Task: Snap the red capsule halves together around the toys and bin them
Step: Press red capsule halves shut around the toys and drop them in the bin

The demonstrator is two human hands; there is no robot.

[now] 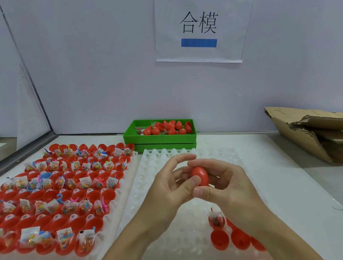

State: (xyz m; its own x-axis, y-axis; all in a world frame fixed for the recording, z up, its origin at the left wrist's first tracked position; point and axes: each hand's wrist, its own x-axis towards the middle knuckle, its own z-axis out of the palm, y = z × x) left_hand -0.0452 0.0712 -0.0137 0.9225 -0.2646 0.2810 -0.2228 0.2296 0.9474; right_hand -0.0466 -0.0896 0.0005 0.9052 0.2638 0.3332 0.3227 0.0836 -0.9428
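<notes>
Both hands meet above a white moulded tray and hold one red capsule between them. My left hand pinches it from the left with thumb and fingers; my right hand curls round it from the right. The capsule looks closed, its seam partly hidden by my fingers. A second white tray on the left carries several red capsule halves, many with bagged toys in them. A green bin at the back holds several closed red capsules.
A few red halves and one bagged toy sit on the near right of the white tray under my right forearm. Flattened cardboard lies at the right back. A paper sign hangs on the wall behind.
</notes>
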